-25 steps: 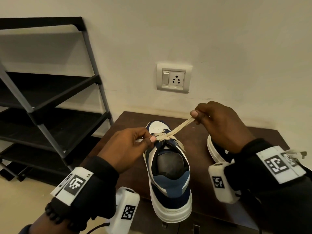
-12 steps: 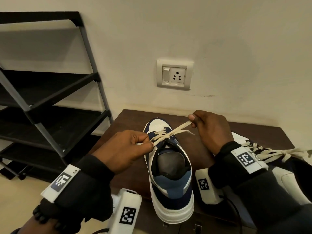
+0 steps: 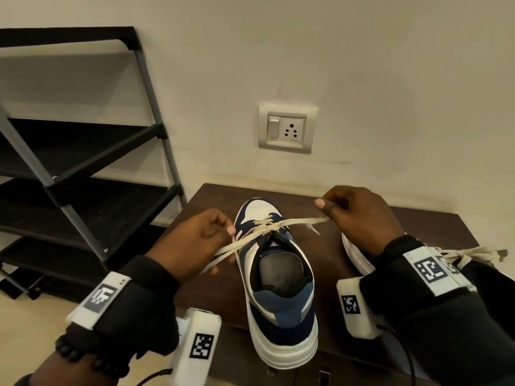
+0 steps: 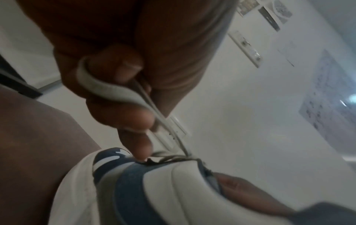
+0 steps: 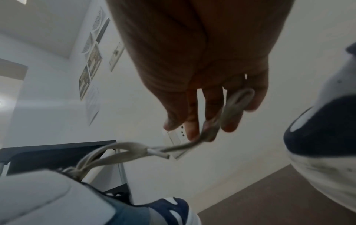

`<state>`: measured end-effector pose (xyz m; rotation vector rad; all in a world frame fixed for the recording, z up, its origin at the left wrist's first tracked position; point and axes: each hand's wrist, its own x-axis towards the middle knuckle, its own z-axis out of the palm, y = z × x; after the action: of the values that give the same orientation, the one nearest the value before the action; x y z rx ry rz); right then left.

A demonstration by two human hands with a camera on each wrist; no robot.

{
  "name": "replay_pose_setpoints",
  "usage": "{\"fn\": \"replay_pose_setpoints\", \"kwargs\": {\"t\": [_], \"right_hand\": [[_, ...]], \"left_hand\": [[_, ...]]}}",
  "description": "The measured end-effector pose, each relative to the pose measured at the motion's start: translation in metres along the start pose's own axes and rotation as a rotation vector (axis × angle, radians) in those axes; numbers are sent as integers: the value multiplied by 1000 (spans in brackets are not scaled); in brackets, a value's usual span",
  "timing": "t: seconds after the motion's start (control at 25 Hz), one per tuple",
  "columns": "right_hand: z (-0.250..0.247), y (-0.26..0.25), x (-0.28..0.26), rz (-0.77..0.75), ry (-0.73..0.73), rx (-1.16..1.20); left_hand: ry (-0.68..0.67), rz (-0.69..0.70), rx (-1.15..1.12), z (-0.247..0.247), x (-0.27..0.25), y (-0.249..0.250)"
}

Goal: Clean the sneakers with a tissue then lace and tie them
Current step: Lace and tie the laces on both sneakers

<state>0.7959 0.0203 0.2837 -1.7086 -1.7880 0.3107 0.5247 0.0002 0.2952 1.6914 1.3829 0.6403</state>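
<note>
From the head view, a navy, blue and white leather sneaker (image 3: 278, 288) stands on the dark brown wooden table (image 3: 434, 227), heel toward the person. The left hand (image 3: 192, 246) and right hand (image 3: 354, 215) each pinch one loop of its cream flat shoelace (image 3: 274, 227).

The left wrist view shows curled fingers (image 4: 115, 67) gripping the lace.

The right wrist view shows fingertips (image 5: 229, 124) pinching a loop; a second matching sneaker (image 5: 323, 144) sits nearby.

The head camera looks down and forward over the sneaker (image 3: 278, 277) on the desk (image 3: 211, 201) toward the wall socket (image 3: 287, 126), while both wrist cameras sit close under the hands, tilted upward, sharing that sneaker (image 4: 146, 187) (image 5: 57, 202) and socket.
</note>
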Motion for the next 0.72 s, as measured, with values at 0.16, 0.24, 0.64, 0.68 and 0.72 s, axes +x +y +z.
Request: {"fn": "replay_pose_setpoints", "kwargs": {"t": [0.16,0.24,0.64,0.68,0.72], "right_hand": [[-5,-26,-11,-236,-137,239],[1,-31,-15,-289,-271,225],[12,-21,-12,-284,-347,249],[13,-21,-12,-285,-350,232],[13,-21,-12,-281,-349,232]], "left_hand": [[18,174,187,12,7,-7],[72,211,293,14,9,-5],[52,300,131,9,17,-12],[69,301,134,9,18,-13],[75,302,135,8,18,-13]]}}
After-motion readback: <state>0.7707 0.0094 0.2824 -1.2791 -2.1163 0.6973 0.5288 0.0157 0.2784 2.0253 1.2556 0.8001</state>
